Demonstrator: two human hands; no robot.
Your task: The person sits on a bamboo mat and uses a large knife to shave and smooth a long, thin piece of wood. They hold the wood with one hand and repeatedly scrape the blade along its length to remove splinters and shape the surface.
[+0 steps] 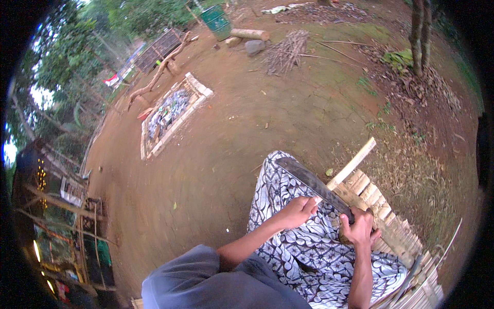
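Machete [307,178] across stick [355,162], bench [371,193] edge right, ground [206,180] left

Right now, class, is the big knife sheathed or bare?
Bare: the knife shows its dark blade, with no sheath around it, across the pale wooden strip; the right hand grips its handle end.

Dirt ground [231,129]: slatted bench [406,239], stick pile [287,51], grey stone [254,48].

Left grip [300,212], right grip [359,226] curled.
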